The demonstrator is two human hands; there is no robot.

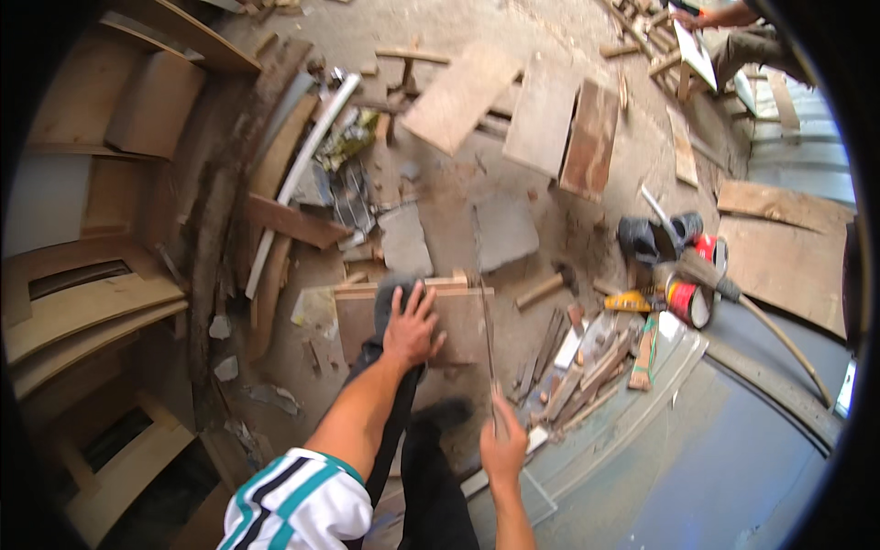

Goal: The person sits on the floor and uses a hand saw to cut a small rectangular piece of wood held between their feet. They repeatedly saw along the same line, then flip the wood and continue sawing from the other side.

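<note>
A reddish-brown wooden board (pixel 463 337) lies low in front of me, with a paler wood strip along its far edge. My left foot in a dark grey shoe (pixel 387 307) presses on it. My left hand (pixel 410 325) lies with fingers spread over the shoe and the board's top. My right hand (pixel 503 442) is closed round the handle of a hand saw (pixel 486 321). Its long narrow blade, seen nearly edge-on, points away from me and crosses the board near its right end. How deep the blade sits in the wood I cannot tell.
A hammer (pixel 541 291) lies right of the board, beside wood offcuts (pixel 587 367). Farther right are a red tape roll (pixel 687 304) and dark grey shoes (pixel 646 238). Loose panels (pixel 463 96) lie ahead; wooden cabinets (pixel 92 312) line the left. Another person's hand (pixel 687 20) works far right.
</note>
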